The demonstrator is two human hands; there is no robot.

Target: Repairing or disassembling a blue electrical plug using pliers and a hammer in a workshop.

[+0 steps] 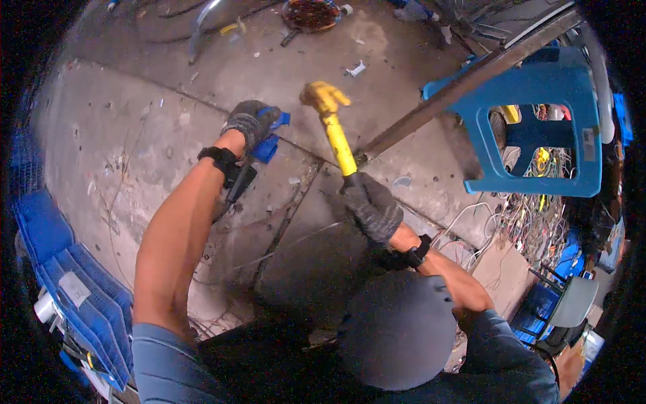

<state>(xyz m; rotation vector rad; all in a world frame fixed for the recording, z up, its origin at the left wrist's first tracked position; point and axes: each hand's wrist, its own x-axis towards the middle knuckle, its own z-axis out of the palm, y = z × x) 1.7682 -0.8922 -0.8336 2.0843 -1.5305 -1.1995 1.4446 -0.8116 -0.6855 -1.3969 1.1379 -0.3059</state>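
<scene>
At right, a blue plastic stool (531,87) is being overlapped by a long metal bar (471,83). Below it, part of the concrete floor (404,57) is being covered by tangled cables (531,225). At left, a white label (74,288) is being borne by blue plastic basketwork (101,316). At top, a round, handled pan (311,15) is being cropped by the picture's edge; nearby, a white scrap (356,68) is being supported.

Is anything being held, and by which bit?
Right grip: a yellow hammer, by its handle's dark end. Left grip: seemingly a blue piece; exactly where is hidden.
</scene>
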